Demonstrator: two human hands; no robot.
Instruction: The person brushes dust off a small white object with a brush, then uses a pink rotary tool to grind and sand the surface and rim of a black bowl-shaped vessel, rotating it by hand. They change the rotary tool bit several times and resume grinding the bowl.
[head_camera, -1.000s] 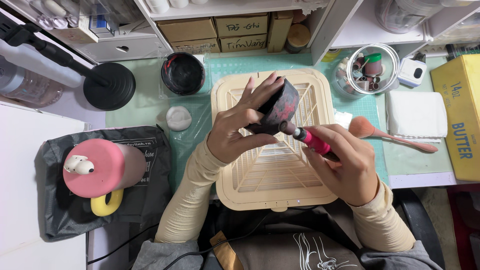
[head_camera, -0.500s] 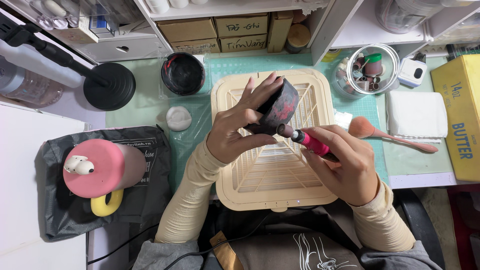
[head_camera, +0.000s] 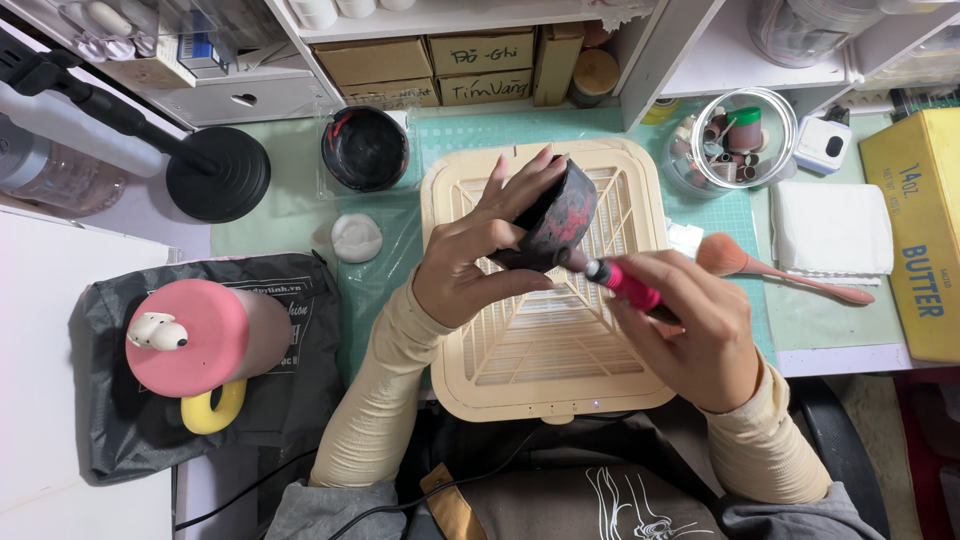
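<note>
Head camera, looking straight down: I see the left hand (head_camera: 470, 255) wrapped around a small dark bowl-shaped piece (head_camera: 550, 215) streaked with red, fingers curled over its rim and the piece tilted on its side above a cream slatted tray (head_camera: 545, 385). The right hand (head_camera: 690, 335) is closed around a pink-handled rotary tool (head_camera: 625, 285), its tip touching the lower edge of the dark piece. Both forearms wear pale cream sleeves.

The tray sits on a green cutting mat (head_camera: 290, 215) that covers the table. Behind the tray, to the left, stands a black bowl (head_camera: 365, 148) with red smears inside, and just below it lies a small white round lump (head_camera: 356, 237). A black round lamp base (head_camera: 218, 174) stands further left. At the near left, a pink mug (head_camera: 205, 340) with a yellow handle and a small white dog figure on its lid rests on a dark grey bag (head_camera: 120, 420). To the right of the tray lie a soft brush (head_camera: 770, 268) with a pink handle, a folded white cloth (head_camera: 830, 228), a clear jar (head_camera: 735, 135) of small sanding drums and a yellow box (head_camera: 920, 230). Cardboard boxes (head_camera: 440, 65) fill the shelf at the back.
</note>
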